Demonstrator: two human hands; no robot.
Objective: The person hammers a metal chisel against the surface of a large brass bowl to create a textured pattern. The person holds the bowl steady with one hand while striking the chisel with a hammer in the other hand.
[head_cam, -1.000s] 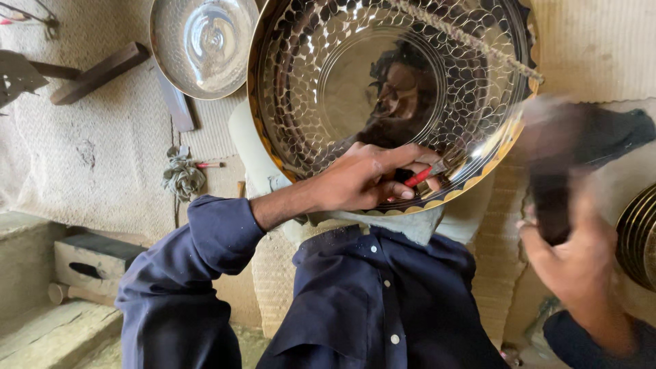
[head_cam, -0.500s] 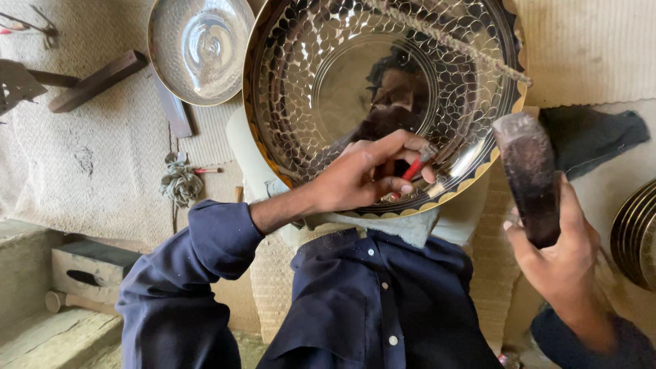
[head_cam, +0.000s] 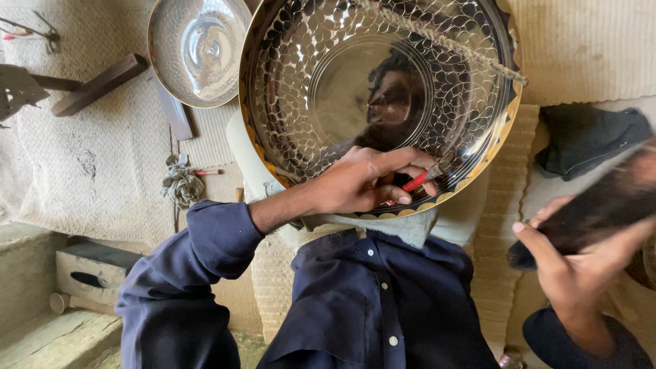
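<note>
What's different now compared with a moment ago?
The right hand has swung its dark mallet from upright to slanting out toward the right edge, blurred with motion. The left hand is unmoved, pinching the red-handled tool against the rim of the big patterned metal dish. The smaller dish lies where it was.

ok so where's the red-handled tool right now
In the head view the thin red-handled tool is pinched in the left hand, its tip against the lower rim of the large patterned shiny metal plate, right of centre, above the dark blue shirt.
</note>
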